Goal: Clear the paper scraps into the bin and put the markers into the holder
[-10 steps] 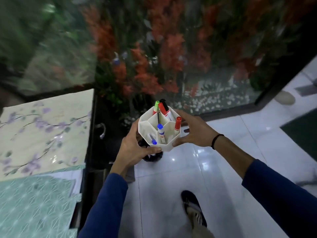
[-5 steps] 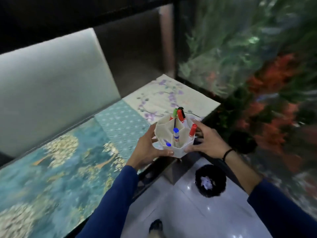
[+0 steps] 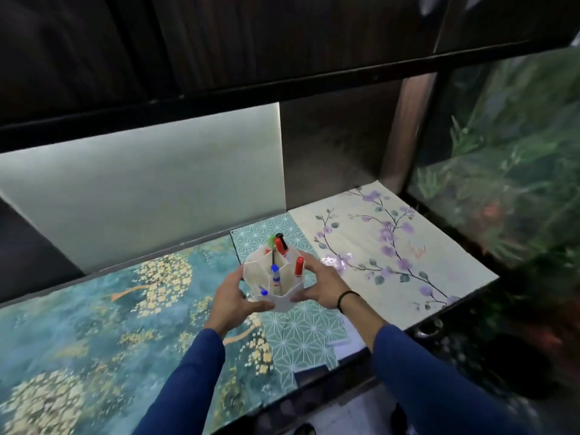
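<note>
A: The left hand (image 3: 233,298) and the right hand (image 3: 320,285) both grip the white holder (image 3: 276,284), one palm on each side wall, thumbs curled across its near face.

B: Where is the holder against the desk (image 3: 78,309)?

A: Over the green star-patterned sheet (image 3: 301,328), between the teal and gold sheet and the cream blossom sheet (image 3: 392,252). I cannot tell whether its base touches the sheet or hangs just above it.

B: And the markers?

A: Already in the compartments. A blue marker (image 3: 275,274) stands near the middle, a red marker (image 3: 298,266) on the right side, and a green, a red and a black cap bunch together at the far side. No paper scraps show on the desk, and the bin is out of view.

B: So the step in hand looks like setting the holder down.

A: I judge so. To do it well, keep the holder level, since the markers stand loose and lean outward; a tilt could tip one out. Lower it straight, let the base sit flat on the sheet, well back from the desk's front edge, then open both hands together so neither side drags it.
</note>
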A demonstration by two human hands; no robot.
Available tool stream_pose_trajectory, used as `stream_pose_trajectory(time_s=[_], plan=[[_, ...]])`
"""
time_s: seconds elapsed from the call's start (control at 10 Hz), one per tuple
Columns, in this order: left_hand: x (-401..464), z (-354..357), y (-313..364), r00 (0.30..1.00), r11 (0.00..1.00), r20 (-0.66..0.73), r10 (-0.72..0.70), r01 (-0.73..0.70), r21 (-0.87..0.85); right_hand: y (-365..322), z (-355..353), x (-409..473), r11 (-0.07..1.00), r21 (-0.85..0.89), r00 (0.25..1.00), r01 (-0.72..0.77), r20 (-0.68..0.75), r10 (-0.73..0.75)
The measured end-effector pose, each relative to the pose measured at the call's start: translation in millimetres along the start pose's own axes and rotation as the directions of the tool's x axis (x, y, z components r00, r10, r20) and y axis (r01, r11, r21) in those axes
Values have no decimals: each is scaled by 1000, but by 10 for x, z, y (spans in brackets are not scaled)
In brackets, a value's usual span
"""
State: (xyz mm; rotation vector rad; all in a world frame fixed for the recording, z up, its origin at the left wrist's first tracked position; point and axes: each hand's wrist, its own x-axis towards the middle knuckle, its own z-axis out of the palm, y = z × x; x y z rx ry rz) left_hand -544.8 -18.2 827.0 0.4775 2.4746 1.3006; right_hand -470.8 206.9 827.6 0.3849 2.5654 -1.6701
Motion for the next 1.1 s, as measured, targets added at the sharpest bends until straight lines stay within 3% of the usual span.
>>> stream_pose_trajectory(time_s=[0.5, 0.7, 0.9, 1.1], plan=[[1471, -67, -271, 980, 978, 30, -198, 196, 66, 6, 205, 1542, 978, -124, 983, -168, -89, 158], [1772, -31, -384, 947, 948, 72, -312, 316, -50, 50, 362, 1883, 948, -220, 970, -231, -123, 208], [1887, -16, -466, 938, 912, 125, -324, 345, -223, 30, 419, 2042, 942, -249, 971, -223, -146, 191], [1789, 8, -447, 949, 932, 52, -310, 314, -182, -20, 386, 1942, 943, -235, 969, -234, -132, 208]])
